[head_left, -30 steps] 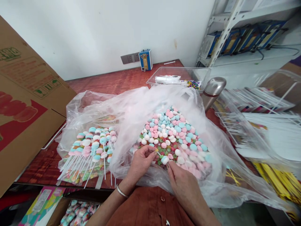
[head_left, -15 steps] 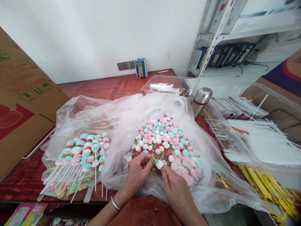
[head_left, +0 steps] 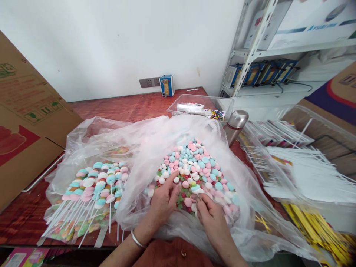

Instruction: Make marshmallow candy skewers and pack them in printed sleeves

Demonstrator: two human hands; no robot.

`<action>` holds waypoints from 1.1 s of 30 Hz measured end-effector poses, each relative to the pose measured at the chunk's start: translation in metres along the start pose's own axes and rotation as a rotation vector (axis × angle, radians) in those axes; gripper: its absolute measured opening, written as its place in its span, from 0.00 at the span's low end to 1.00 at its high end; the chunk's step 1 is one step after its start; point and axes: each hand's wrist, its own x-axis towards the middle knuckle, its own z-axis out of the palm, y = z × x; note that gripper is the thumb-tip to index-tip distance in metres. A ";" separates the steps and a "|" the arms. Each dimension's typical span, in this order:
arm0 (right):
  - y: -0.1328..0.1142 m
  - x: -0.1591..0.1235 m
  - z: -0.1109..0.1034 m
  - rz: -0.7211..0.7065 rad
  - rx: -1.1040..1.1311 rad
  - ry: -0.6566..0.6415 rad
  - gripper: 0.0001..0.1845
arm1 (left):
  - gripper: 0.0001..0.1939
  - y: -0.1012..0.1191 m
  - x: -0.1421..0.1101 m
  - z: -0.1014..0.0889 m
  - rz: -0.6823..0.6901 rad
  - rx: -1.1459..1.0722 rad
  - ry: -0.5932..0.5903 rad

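Note:
My right hand (head_left: 210, 211) is closed, its thumb and finger pinching a small candy skewer (head_left: 196, 188). A blue-and-white marshmallow and a greenish gummy piece show on the skewer; its stick is hidden from view. To the left, my left hand (head_left: 163, 198) is open, index finger stretched over the loose candies and thumb apart. Both hands are over an open clear plastic bag (head_left: 155, 129) of pink, blue and white marshmallows (head_left: 185, 161). Red and green gummy rings (head_left: 182, 198) lie among them, close to my fingers.
Finished-looking candy skewers (head_left: 94, 181) lie on plastic at the left, beside a cardboard box (head_left: 27, 100). A steel flask (head_left: 236, 124) and a clear tray (head_left: 180, 102) stand behind the bag. White sticks (head_left: 303, 167) fill a bin at right, near yellow ties (head_left: 314, 226).
My left hand has let go of the skewer's end and spread its fingers toward the candies. My right hand, holding the skewer, has shifted slightly right. The view has tilted a little upward.

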 end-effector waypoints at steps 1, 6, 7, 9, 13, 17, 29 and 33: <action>0.004 0.000 -0.004 0.035 0.064 -0.003 0.14 | 0.17 -0.002 0.008 -0.004 0.021 0.092 0.038; 0.021 -0.003 -0.020 0.144 0.259 -0.004 0.19 | 0.12 -0.014 0.047 -0.021 0.182 0.422 0.026; 0.023 -0.003 -0.022 0.155 0.269 -0.013 0.20 | 0.14 -0.017 0.052 -0.022 0.213 0.435 -0.021; 0.024 -0.004 -0.023 0.165 0.268 -0.024 0.21 | 0.15 -0.023 0.060 -0.022 0.262 0.431 -0.114; 0.021 -0.002 -0.024 0.103 0.158 -0.004 0.20 | 0.14 -0.028 0.064 -0.018 0.253 0.443 -0.182; 0.021 0.001 -0.027 0.050 0.074 0.009 0.19 | 0.09 -0.016 0.060 -0.021 0.177 0.335 -0.109; 0.025 0.002 -0.027 -0.012 0.016 0.021 0.19 | 0.02 -0.015 0.047 0.008 0.127 0.678 0.064; 0.022 0.002 -0.028 -0.024 0.005 0.010 0.19 | 0.06 -0.009 0.045 0.009 0.072 0.817 0.012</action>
